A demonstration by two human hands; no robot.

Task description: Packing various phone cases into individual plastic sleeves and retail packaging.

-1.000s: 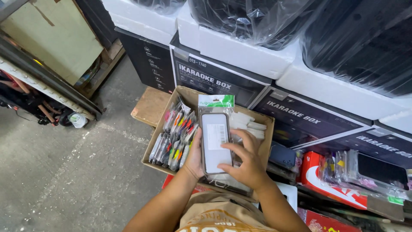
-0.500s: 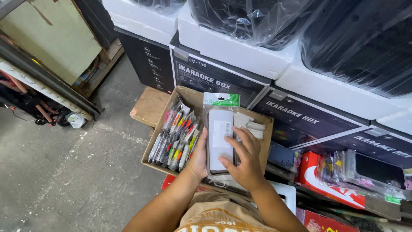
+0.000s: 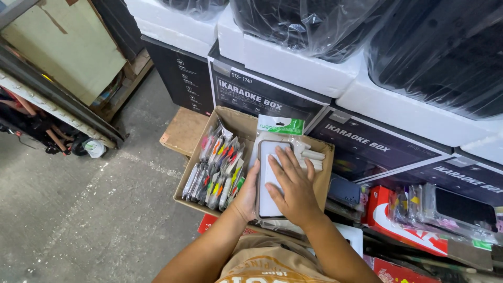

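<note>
A grey concrete floor [image 3: 78, 220] fills the left of the view, and stacked black printed boxes [image 3: 262, 94] topped with white foam blocks [image 3: 293, 63] and plastic-wrapped black goods rise along the back. An open cardboard box [image 3: 238, 123] is set on the floor against these stacks. Its left half is packed with upright rows of small packets [image 3: 217, 167] with coloured markings; what they contain cannot be made out.

Over the right half of the box a phone case [image 3: 267, 173] in a clear packet with a green header card is held. The left hand [image 3: 246, 196] is curled along the case's left edge, gripping it from the side. The right hand [image 3: 293, 188] lies flat on the case's face, fingers spread and not closed around it, so much of the case is covered. The lower end of the packet is hidden behind the wrists.

White folded items [image 3: 312, 157] lie just beside the case in the box, partly hidden by the right hand. To the right, a red carton [image 3: 387, 215] and more clear-packed goods [image 3: 450, 209] are cut off by the picture's edge.
</note>
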